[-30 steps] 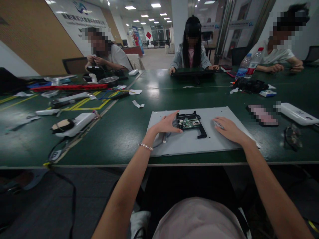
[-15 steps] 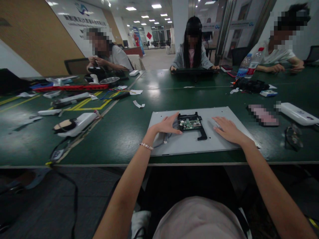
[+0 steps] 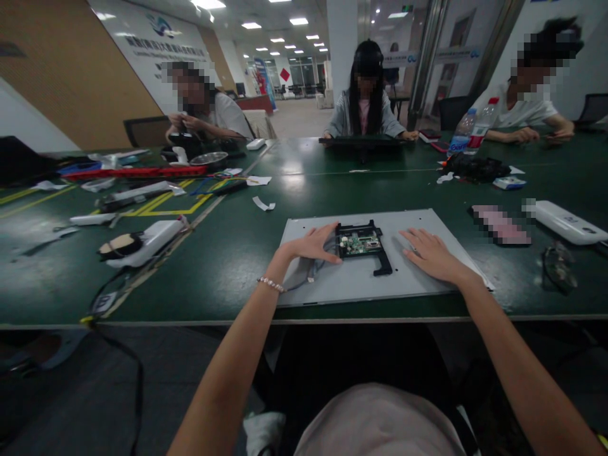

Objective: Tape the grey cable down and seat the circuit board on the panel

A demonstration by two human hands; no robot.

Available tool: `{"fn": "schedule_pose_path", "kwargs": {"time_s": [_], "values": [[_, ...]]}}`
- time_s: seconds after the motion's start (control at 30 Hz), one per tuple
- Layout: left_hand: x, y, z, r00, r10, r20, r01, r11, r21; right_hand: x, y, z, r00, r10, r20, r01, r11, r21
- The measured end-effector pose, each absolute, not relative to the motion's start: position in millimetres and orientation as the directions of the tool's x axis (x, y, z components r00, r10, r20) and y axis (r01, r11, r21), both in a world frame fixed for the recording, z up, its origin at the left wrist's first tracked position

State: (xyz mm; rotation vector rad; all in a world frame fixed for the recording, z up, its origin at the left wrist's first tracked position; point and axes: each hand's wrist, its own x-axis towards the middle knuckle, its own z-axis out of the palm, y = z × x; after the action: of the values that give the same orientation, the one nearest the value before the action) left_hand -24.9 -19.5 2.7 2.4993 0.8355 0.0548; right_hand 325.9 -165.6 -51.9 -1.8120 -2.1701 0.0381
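A flat light-grey panel (image 3: 327,288) lies on the green table in front of me. On its middle sits a green circuit board (image 3: 360,244) in a black plastic frame (image 3: 382,265) with an arm reaching toward me. My left hand (image 3: 314,244) is open, thumb and fingers spread at the frame's left edge; whether it touches the frame I cannot tell. Grey cables (image 3: 311,273) run out from under that hand. My right hand (image 3: 433,254) lies palm down on the panel's right side, fingers stretched, apart from the frame. A thin object near its thumb is too small to make out.
Right of the panel are a pink phone (image 3: 502,225), a white device (image 3: 565,221) and a clear coiled item (image 3: 559,266). To the left lie a white device with a strap (image 3: 145,244), a red strip (image 3: 137,172) and tools. Bottles (image 3: 482,126) stand farther back. Several people sit around the table.
The view has tilted up slightly, so the table and panel appear lower. Both hands keep nearly the same places and open shapes on the panel.
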Motion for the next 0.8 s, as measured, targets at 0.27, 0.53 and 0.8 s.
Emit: {"fn": "schedule_pose_path", "kwargs": {"time_s": [0.27, 0.53, 0.8], "values": [[-32, -19, 0, 0.828, 0.552, -0.099, 0.522, -0.694, 0.495, 328, -166, -53, -0.15, 0.969, 0.196, 0.942, 0.201, -0.269], [-31, -23, 2, 0.812, 0.57, -0.124, 0.554, -0.686, 0.472, 321, -155, -30, -0.193, 0.948, 0.253, 0.864, 0.287, -0.414], [-27, -29, 8, 0.784, 0.602, -0.153, 0.589, -0.642, 0.49, 279, -105, 6, -0.515, 0.844, 0.149, 0.684, 0.509, -0.523]]}}
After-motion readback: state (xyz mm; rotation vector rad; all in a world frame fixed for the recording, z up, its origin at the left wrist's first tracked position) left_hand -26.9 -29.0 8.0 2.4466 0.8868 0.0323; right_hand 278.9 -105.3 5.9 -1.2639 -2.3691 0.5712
